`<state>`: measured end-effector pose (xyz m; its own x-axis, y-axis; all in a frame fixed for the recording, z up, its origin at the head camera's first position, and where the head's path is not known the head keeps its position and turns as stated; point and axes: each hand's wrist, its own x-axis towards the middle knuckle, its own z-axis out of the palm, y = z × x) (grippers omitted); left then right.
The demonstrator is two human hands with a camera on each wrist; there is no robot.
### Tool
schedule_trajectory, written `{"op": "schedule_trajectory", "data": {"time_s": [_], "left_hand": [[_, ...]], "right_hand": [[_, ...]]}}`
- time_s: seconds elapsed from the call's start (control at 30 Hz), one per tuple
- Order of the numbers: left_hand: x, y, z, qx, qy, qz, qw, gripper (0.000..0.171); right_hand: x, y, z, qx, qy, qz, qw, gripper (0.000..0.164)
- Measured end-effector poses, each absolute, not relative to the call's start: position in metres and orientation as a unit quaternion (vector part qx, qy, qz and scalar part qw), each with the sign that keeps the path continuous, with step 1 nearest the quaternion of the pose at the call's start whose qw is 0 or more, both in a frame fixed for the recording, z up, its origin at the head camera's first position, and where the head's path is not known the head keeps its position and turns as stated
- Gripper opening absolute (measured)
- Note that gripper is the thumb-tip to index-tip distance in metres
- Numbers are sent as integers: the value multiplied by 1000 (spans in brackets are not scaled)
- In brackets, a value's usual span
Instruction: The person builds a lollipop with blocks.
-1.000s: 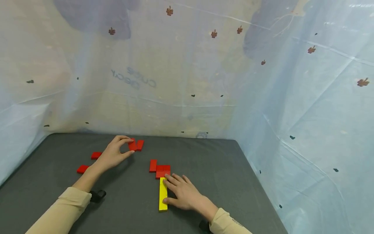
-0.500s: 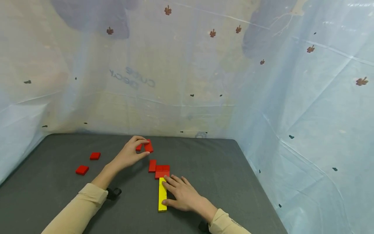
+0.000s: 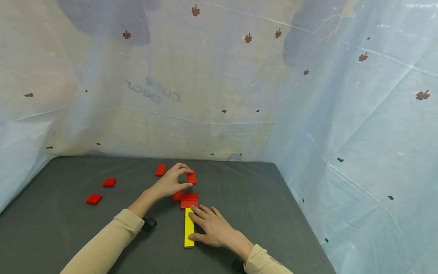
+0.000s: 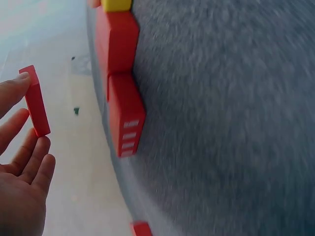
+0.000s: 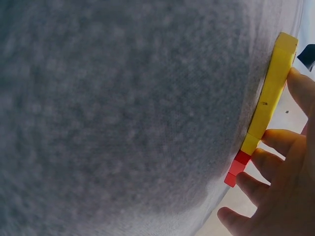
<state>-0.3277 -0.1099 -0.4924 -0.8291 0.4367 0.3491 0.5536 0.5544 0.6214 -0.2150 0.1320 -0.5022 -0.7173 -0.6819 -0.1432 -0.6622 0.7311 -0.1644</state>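
My left hand pinches a flat red block between thumb and fingertips, raised over the dark table beyond the joined row. That row has red blocks set against each other and a yellow bar running toward me. Another red block, with pale stripes on its end, sits at the row's far left, partly behind my left hand in the head view. My right hand rests with fingers spread and fairly straight along the yellow bar's right side, fingertips at the bar and the nearest red block.
One loose red block lies near the back edge of the grey table. Two more, a farther red block and a nearer red block, lie at the left. A pale plastic sheet hangs behind and at the sides.
My left hand has carried the red block rightward and slightly nearer, away from the loose block at the back edge. My right hand has kept its place at the yellow bar.
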Motion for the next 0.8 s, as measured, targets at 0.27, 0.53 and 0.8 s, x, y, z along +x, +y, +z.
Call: {"op": "schedule_trajectory", "data": {"time_s": [0.27,0.53,0.8], "left_hand": [[-332,-90,-497,-303,-888,-342,41,43],[-336,-75,-505,-295,-899,-322,-14,42],[-339,-64,-513,-303,-904,-299,-41,40]], "right_hand": [[-215,133,-501,-375,922,-51,81,73],[-214,134,-500,-375,922,-50,83,72],[-214,134,-502,-375,921,-56,88,72]]}}
